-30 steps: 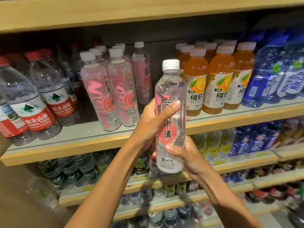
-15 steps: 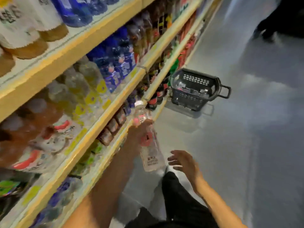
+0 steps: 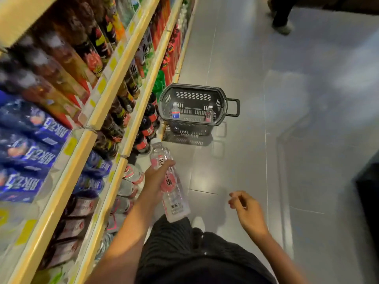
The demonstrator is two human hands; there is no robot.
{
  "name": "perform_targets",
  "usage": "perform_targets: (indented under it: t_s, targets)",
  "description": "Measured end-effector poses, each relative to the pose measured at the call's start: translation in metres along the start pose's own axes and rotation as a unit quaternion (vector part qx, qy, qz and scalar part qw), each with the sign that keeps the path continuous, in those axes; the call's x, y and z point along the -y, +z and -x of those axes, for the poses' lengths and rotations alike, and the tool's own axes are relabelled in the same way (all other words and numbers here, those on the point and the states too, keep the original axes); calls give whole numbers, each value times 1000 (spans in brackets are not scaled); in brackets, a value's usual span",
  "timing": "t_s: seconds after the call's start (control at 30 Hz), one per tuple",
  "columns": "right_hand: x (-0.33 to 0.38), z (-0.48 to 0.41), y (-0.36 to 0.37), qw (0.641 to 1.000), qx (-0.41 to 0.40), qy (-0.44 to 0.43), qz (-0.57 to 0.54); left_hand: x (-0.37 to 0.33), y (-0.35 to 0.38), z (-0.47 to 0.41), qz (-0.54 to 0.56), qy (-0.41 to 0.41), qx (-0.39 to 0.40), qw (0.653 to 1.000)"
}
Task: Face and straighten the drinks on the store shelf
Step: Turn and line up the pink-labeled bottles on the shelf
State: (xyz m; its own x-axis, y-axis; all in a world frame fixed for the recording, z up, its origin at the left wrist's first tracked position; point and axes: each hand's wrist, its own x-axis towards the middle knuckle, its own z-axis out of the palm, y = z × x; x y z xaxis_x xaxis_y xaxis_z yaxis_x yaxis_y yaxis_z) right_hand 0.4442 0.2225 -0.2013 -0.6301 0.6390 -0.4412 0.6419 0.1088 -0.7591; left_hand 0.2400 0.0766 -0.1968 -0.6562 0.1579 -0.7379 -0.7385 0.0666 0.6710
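Head view: clear bottle point(image 3: 174, 198) in left hand point(image 3: 156, 178), right hand point(image 3: 247, 210) apart.

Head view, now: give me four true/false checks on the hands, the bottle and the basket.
1. The left hand grips the pink-label bottle. True.
2. The right hand holds that bottle too. False: it holds nothing and is apart from the bottle.
3. The black basket is empty. False: two small bottles stand in it.
4. The basket stands on the floor beside the shelves. True.
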Motion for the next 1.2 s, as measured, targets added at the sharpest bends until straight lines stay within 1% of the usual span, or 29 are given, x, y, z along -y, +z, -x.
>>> perform_targets:
  t_s: [0.17, 0.33, 0.53, 0.63, 0.7, 0.8, 0.87, 0.93, 1.1, 1.2]
  targets:
    - [35, -63, -3, 1000, -14, 6, 24, -57, 45, -61, -5, 7, 30, 1000]
    - [71, -152, 4, 997, -43, 12, 60, -119, 87, -139, -10, -4, 61, 998]
    - [129, -251, 2, 995, -98, 23, 18, -193, 137, -223, -36, 0, 69, 997]
    - [153, -300, -4, 993, -113, 25, 2, -220, 163, -256, -57, 5, 81, 995]
    - [165, -333, -10, 992, -123, 31, -6, -234, 182, -274, -64, -7, 87, 994]
    - [177, -391, -19, 990, -133, 36, -9, -247, 212, -312, -87, -22, 61, 994]
    - [179, -433, -23, 991, -125, 38, -4, -250, 233, -341, -82, -21, 46, 995]
    - [176, -478, -25, 993, -113, 45, 4, -249, 253, -372, -107, -19, 23, 994]
    - [144, -591, -17, 993, -93, 63, 19, -233, 302, -463, -137, -26, -11, 990]
    - [108, -654, -4, 990, -97, 99, 23, -212, 324, -523, -162, -21, -22, 986]
